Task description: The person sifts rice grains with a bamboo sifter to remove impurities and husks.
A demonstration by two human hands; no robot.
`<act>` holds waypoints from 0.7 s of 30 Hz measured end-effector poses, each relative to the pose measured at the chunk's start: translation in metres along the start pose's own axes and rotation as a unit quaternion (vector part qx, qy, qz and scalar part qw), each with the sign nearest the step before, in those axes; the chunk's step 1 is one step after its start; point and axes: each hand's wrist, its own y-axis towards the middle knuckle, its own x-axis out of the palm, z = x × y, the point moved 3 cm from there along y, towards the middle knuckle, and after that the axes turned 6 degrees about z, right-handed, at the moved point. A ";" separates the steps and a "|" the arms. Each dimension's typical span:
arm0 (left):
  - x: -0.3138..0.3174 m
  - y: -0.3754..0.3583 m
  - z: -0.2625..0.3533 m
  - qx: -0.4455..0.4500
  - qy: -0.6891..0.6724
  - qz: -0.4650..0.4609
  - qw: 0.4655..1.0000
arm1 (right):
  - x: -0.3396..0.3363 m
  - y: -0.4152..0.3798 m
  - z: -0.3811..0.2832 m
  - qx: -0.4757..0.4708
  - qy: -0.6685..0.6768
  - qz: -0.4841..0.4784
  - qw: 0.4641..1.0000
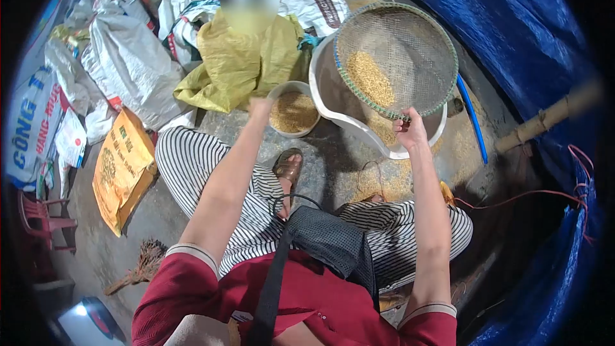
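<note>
A round mesh sieve [423,51] with a green-edged rim rests tilted over a large white basin [327,112], and a patch of yellow grain [370,79] lies on its left part. My right hand [411,129] grips the near rim of the sieve, fingers curled round it. Grain also shows inside the basin below. To the left stands a small white bucket [274,93] holding grain [295,113]. My left hand [259,107] is at the bucket's left edge, blurred, and its fingers cannot be made out.
Behind the bucket is a yellow-green sack [237,64]; white sacks [128,57] pile at the left. An orange bag [125,170] and a small broom [144,263] lie on the floor. Blue tarpaulin [512,13], a blue tube [473,122] and a bamboo pole [544,118] are at the right.
</note>
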 end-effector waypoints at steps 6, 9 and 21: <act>0.056 0.003 -0.073 -0.142 -0.214 -0.253 0.933 | 0.023 -0.003 0.000 0.000 0.040 0.008 0.999; 0.049 0.002 -0.068 -0.125 -0.138 -0.235 0.954 | 0.021 0.002 0.003 -0.010 0.032 0.022 0.999; -0.090 0.017 0.070 0.207 0.116 0.062 0.970 | 0.022 -0.001 -0.001 -0.033 0.040 0.051 0.997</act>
